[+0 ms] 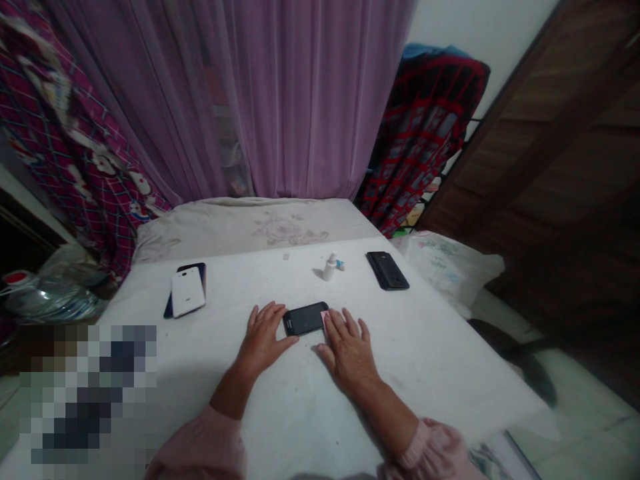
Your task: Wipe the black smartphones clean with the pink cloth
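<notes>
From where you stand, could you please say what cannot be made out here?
Head view:
Middle phone: right end partly covered by the pink item and right hand.
Lower phone at left: mostly hidden by the white phone.
Blue-and-white item: too small, partly behind the white bottle.

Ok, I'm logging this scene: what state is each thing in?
Middle phone: face up, screen dark
Cloth: at middle phone's right end, partly covered
Left hand: spread, at middle phone's left end
Right hand: spread, on cloth
Bottle: upright
White phone: face down, on dark phone
Black phones: flat, apparently stacked
Jug: capped
Curtain: hanging
</notes>
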